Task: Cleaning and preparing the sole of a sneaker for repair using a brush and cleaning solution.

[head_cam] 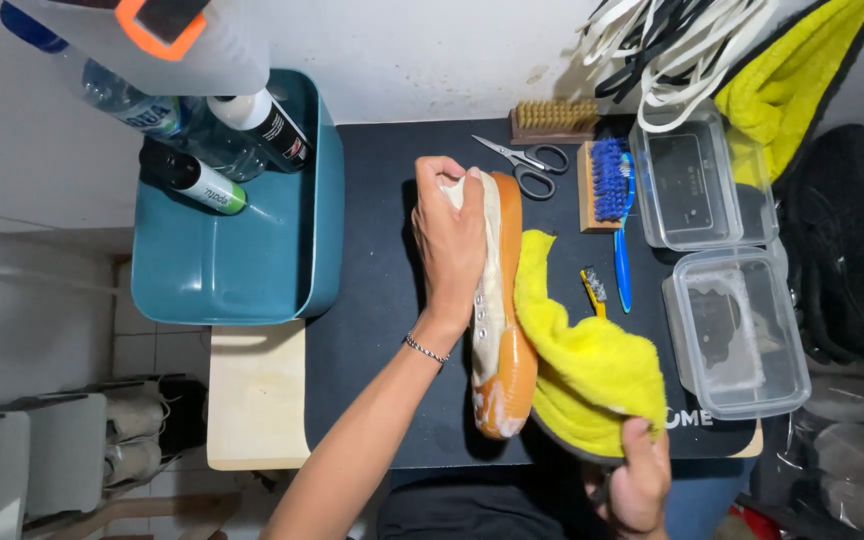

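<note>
Left hand (449, 240) clamped over toe end of cream canvas sneaker (497, 310), fingers wrapped round the upper, thin bead bracelet (426, 349) at the wrist. Sneaker tipped on its side on black mat (372, 330), smooth gum-orange rubber sole facing right, soapy white foam on the heel end. Right hand (637, 480) closed, pinching the near corner of fluffy yellow microfibre cloth (582, 360); cloth draped against the sole, just right of the left hand. Beyond the cloth: small yellow-handled brush (593, 288), blue-handled toothbrush-type brush (622, 265), wooden block brush with blue bristles (604, 185). Further out from left hand: steel scissors (527, 165) with black grips, wooden brush with tan bristles (554, 120). Right of all that: two clear plastic tubs (727, 270), rectangular, rounded corners. Left of left hand: teal plastic basin (242, 260), glossy, holding spray bottles (227, 155) lying on their sides. Bundle of flat black and white laces (672, 50) top right.
</note>
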